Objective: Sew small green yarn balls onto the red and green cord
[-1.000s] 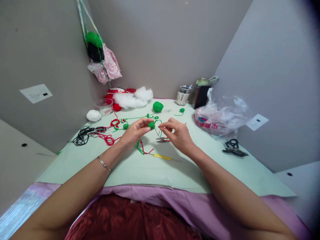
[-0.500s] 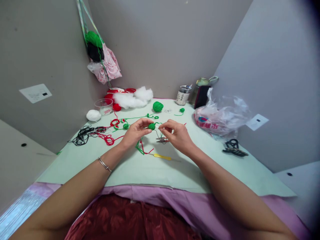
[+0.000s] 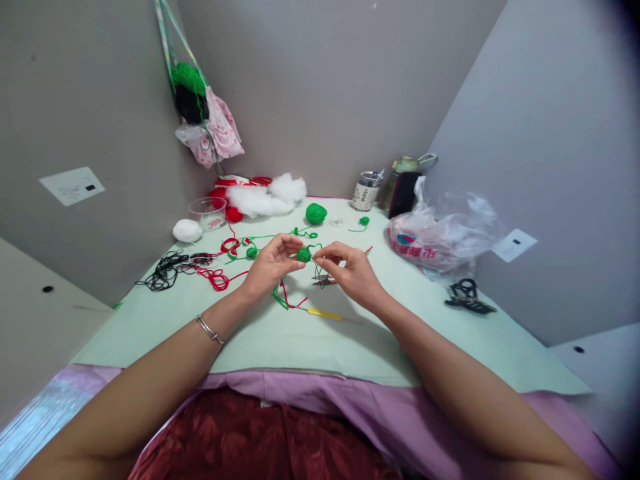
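Observation:
My left hand (image 3: 274, 262) pinches a small green crocheted ball (image 3: 303, 255) between thumb and fingers, above the middle of the table. Close on its right, my right hand (image 3: 345, 267) is closed in a pinch on a thin needle (image 3: 313, 259) that reaches to the green piece. A dark thread (image 3: 317, 272) hangs in a loop between the hands. Below it lie small scissors (image 3: 323, 281), partly hidden by my right hand. Nearer me, a yellow-handled crochet hook (image 3: 325, 313) rests on the table by red and green yarn ends.
Black yarn (image 3: 167, 270), red yarn (image 3: 217, 280) and a white yarn ball (image 3: 187, 231) lie left. Behind are a clear tub (image 3: 209, 215), white stuffing (image 3: 263, 199), a green yarn ball (image 3: 316, 213) and a pen cup (image 3: 366, 192). A plastic bag (image 3: 440, 233) and black hair claw (image 3: 469, 297) are right.
The green piece is turned slightly in my left fingers. My right hand has shifted a little left, closer to it, and the dark thread hangs differently.

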Demonstrator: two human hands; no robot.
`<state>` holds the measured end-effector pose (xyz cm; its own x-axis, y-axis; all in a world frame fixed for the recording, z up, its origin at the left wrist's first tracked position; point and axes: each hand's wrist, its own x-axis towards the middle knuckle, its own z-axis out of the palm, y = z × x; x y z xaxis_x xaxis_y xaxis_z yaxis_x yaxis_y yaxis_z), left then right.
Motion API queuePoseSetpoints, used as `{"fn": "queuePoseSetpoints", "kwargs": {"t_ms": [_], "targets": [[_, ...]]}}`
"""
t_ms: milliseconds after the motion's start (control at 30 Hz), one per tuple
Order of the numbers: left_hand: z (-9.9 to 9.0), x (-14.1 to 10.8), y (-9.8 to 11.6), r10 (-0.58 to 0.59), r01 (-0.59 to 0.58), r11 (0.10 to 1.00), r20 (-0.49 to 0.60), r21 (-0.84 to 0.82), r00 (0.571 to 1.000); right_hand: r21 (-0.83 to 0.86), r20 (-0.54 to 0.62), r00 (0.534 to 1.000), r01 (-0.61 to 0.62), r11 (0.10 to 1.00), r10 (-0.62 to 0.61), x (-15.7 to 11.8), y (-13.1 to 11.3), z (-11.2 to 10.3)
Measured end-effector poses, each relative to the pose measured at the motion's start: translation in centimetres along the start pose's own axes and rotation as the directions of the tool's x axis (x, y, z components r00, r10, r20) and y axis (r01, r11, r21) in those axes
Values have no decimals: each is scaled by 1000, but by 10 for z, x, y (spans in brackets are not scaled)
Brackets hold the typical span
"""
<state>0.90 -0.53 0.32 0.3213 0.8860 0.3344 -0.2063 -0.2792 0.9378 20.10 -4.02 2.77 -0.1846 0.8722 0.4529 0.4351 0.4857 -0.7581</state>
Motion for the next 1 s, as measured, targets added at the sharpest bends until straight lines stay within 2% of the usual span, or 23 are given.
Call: {"fn": "queuePoseSetpoints", "kwargs": {"t_ms": [167, 367, 500, 767, 867, 1000], "targets": [[2, -1, 1, 32, -31, 999, -34, 24, 999, -12, 3, 1000, 22, 1000, -22, 0, 1, 1], [4, -2, 3, 19, -18, 1000, -35, 26, 999, -64, 10, 997, 77, 995, -77, 1, 1, -2], [4, -2, 5, 5, -4, 1000, -30, 29, 1000, -128, 63, 992, 113, 985, -106, 4, 0, -9], [5, -4, 5, 13, -13, 999, 1, 52, 1000, -206, 175, 983, 91, 974, -55, 4, -9, -26], [5, -4, 5, 7, -8, 999, 9, 46, 1000, -181, 197, 980, 68, 981, -32, 5, -9, -26], [5, -3, 4, -5, 5, 1000, -3, 15, 1000, -57, 160, 987, 31, 998, -21, 6, -3, -17]]}}
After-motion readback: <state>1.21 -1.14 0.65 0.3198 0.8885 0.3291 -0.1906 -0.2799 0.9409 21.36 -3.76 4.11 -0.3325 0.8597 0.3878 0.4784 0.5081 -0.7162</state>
